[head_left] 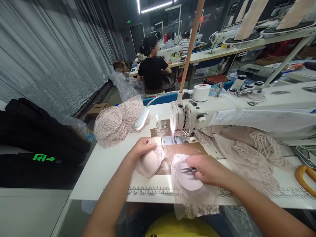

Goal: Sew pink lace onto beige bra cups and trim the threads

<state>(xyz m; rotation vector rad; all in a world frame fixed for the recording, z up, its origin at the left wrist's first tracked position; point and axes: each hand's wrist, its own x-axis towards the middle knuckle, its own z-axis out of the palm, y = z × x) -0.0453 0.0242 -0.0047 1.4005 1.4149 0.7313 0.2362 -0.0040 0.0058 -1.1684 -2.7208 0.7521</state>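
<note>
My left hand (143,148) is closed on the upper edge of a pale pink padded bra cup (150,163), thumb on its lace border. In my right hand (206,169) a pair of dark thread snips (189,170) is gripped, the blades pointing left. Those blades lie over a second padded cup (189,182), and my right fingers are at its upper edge. Pink lace (191,210) from this cup hangs over the table's front edge. Whether the two cups are joined cannot be seen. Just behind them stands the sewing machine head (181,115).
Stacked lace cups (111,126) lie at the table's left, beside a small lamp (142,118). Loose lace fabric (251,158) spreads under the machine arm. Orange-handled scissors (306,179) rest at the right edge. A ruler strip (150,191) runs along the front. A co-worker (153,70) sits beyond.
</note>
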